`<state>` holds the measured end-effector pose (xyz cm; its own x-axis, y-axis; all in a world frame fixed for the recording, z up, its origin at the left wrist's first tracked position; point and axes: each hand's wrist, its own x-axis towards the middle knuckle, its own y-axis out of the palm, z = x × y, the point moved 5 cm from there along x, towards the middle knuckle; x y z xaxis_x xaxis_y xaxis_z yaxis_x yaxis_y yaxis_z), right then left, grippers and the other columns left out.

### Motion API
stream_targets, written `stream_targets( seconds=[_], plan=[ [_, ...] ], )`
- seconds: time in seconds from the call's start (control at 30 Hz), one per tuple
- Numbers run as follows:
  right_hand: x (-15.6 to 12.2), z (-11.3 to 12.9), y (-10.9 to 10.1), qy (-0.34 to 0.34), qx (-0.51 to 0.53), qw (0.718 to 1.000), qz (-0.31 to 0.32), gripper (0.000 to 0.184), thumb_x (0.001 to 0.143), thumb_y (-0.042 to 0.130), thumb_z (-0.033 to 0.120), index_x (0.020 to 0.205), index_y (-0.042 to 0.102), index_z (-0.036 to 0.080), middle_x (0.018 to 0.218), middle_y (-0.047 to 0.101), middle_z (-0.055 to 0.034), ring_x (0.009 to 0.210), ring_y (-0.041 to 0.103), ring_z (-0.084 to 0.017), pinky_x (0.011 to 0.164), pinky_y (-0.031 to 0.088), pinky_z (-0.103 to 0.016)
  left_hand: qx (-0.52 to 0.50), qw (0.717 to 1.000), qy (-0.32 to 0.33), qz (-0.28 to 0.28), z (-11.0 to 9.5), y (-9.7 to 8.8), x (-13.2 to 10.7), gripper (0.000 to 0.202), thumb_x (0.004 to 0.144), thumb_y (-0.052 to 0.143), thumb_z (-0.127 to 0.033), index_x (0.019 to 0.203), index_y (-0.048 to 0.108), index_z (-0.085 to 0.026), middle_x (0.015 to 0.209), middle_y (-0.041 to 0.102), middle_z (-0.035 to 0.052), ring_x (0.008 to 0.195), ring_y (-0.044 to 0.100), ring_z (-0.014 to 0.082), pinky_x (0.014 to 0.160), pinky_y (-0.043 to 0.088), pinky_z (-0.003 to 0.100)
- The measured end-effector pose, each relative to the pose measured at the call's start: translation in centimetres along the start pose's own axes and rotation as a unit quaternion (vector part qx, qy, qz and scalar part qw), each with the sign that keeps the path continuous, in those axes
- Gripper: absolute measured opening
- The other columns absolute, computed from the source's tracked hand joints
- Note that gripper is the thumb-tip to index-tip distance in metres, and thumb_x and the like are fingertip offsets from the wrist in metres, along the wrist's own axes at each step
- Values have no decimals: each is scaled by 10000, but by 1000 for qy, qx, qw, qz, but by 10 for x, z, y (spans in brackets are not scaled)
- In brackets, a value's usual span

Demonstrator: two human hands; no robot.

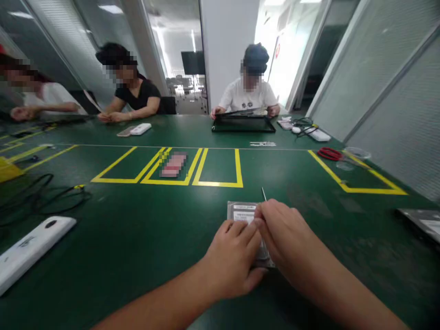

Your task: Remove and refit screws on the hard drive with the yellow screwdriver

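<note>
A flat silver box (240, 208) with white labels on its top lies on the green desk (144, 229), right under the person's two hands. The left hand (235, 256) rests over the near left part of the box. Its fingers are bent and a bit apart, with the thumb out low on the near side. I cannot tell if they grip the box or just press on it. The right hand (283, 231) is on the right side of the box, and its fingers are curled in and closed on a thin metal stick (264, 194) that pokes out past them. The two hands meet over the box. Past the hands, yellow tape (217, 184) makes open shapes on the desk. A blurry pink thing (173, 165) lies inside one of them, and scissors with red handles (329, 154) lie across the tape far to the right. On the left are a big white case (34, 247) and some black wires (48, 197). A dark flat thing (421, 222) sits at the right edge. Across the desk, a person in a white shirt (247, 95) holds a black frame (244, 124). Two more people sit to the left.
</note>
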<state>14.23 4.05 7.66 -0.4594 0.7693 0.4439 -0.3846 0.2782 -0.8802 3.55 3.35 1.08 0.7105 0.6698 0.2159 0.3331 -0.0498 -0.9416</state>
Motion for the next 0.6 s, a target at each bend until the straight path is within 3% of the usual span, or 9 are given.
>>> stream_targets(
  seconds=[0.17, 0.4, 0.6],
  plan=[
    [-3, -17, 13, 29, 22, 997, -63, 201, 966, 383, 117, 828, 521, 162, 763, 529, -62, 717, 455, -208, 661, 359, -328, 7, 1000, -10, 9, -3, -3, 4, 611, 851, 621, -478, 1370, 493, -181, 1465, 502, 101, 1265, 452, 310, 1048, 334, 500],
    [-12, -39, 31, 66, 54, 996, -33, 190, 967, 395, 112, 833, 520, 164, 808, 533, -62, 755, 449, -205, 701, 357, -334, 2, 1000, -2, -4, -2, -1, 3, 647, 881, 586, -499, 1415, 457, -158, 1480, 492, 104, 1279, 447, 304, 1056, 326, 500],
    [-12, -41, 35, 28, 11, 999, -39, 176, 969, 407, 119, 841, 525, 153, 822, 530, -71, 773, 444, -205, 715, 357, -335, 2, 1000, -3, -17, -1, 0, 3, 634, 885, 579, -506, 1397, 470, -148, 1473, 502, 99, 1290, 445, 301, 1071, 318, 499]
  ],
)
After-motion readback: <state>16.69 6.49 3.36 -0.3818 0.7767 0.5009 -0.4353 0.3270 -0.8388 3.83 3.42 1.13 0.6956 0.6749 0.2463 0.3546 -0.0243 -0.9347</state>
